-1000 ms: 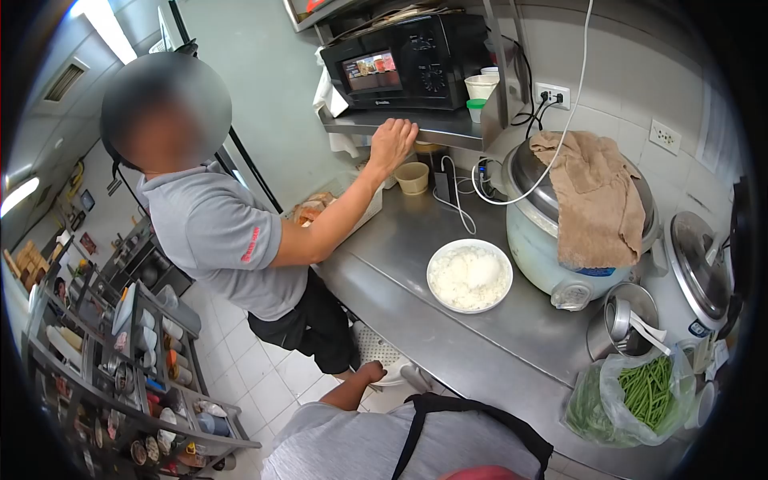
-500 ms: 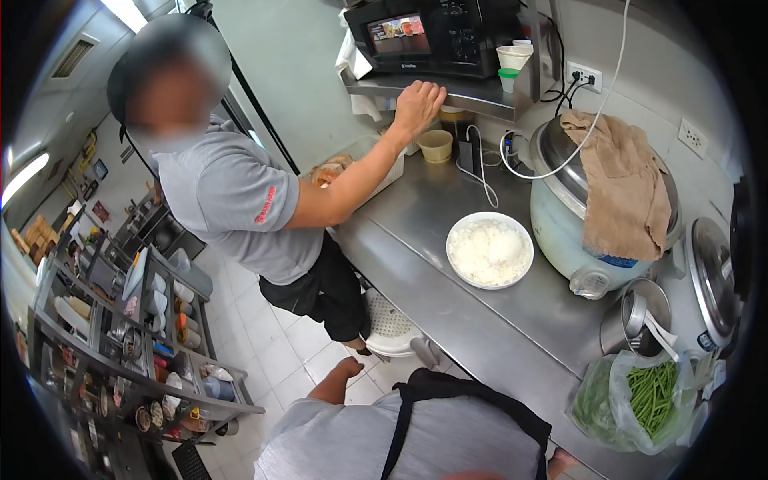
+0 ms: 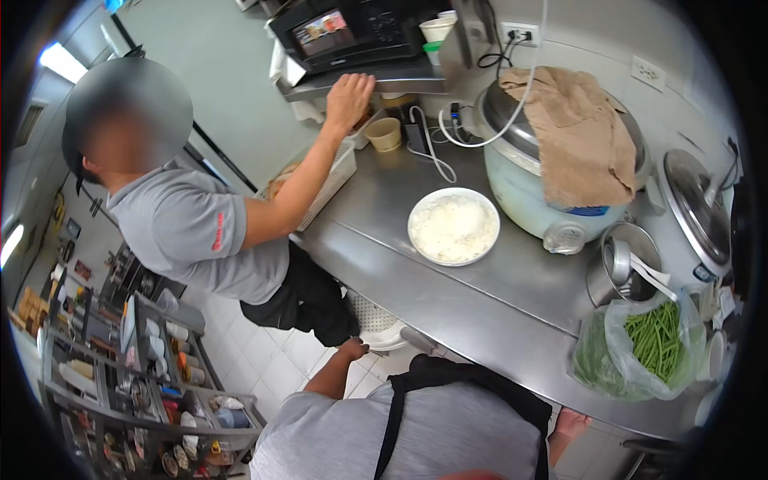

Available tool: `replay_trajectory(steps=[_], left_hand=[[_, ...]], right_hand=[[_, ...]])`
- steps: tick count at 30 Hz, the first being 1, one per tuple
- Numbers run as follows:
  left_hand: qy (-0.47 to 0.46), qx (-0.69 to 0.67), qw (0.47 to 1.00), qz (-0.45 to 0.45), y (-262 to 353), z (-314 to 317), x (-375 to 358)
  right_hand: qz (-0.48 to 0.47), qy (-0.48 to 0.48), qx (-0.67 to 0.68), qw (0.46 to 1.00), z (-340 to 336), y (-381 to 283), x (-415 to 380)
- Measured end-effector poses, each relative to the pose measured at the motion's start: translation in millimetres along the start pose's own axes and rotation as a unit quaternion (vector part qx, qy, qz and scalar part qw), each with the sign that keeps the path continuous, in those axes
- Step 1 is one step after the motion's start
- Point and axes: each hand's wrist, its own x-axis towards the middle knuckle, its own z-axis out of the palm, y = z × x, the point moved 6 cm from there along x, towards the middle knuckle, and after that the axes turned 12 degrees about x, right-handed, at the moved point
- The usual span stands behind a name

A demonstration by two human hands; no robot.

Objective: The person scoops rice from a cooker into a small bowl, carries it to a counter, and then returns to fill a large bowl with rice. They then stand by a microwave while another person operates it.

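My left hand (image 3: 352, 348) hangs low beside the stool, past the counter's front edge, with its fingers loosely curled and nothing visible in them. My right hand (image 3: 570, 424) is at the front edge of the steel counter (image 3: 480, 320), just below a plastic bag of green beans (image 3: 652, 344); its fingers look stretched out and hold nothing that I can see. A white bowl of cooked rice (image 3: 454, 227) sits on the counter, apart from both hands. Behind it stands a large rice cooker (image 3: 520, 192) with a brown cloth (image 3: 580, 140) draped over its lid.
A co-worker in a grey shirt (image 3: 184, 216) stands at the left, one hand (image 3: 350, 100) on the shelf edge under a microwave (image 3: 352, 36). A metal pot with utensils (image 3: 600, 276) and another lidded cooker (image 3: 692, 208) are at right. A perforated stool (image 3: 374, 320) and loaded racks (image 3: 136, 392) stand left.
The view has shifted, so the counter items appear further left and higher. My right hand shows more fully at the counter edge. The co-worker's hand stays on the shelf.
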Motion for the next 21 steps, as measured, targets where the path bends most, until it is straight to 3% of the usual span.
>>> replay_trajectory(steps=[1,4,7,12,15,19,21], left_hand=[[-0.003,-0.045,0.999,-0.024,14.9,-18.4,-1.3],[-0.016,-0.141,0.987,-0.077,63.2,-75.2,-24.3],[0.009,-0.115,0.992,-0.044,72.9,-71.9,-11.3],[-0.002,-0.112,0.993,-0.045,55.5,-36.1,-7.1],[0.006,-0.001,1.0,-0.03,38.6,-6.5,-10.0],[0.117,-0.131,0.976,-0.13,-1.4,21.6,-4.6],[0.194,-0.222,0.934,-0.203,16.7,-35.4,-42.8]], right_hand=[[-0.014,0.056,0.024,0.998,-2.4,-1.5,-3.8],[-0.046,0.038,0.012,0.998,4.3,-10.4,-2.8],[-0.071,0.11,-0.007,0.991,18.8,-22.2,-6.8],[-0.131,0.091,-0.082,0.984,23.4,-30.7,8.1],[-0.121,0.075,-0.1,0.985,16.2,-32.4,14.9],[-0.113,0.065,-0.128,0.983,5.1,-37.2,23.7],[-0.115,0.045,-0.137,0.983,-2.3,-42.9,31.1]])
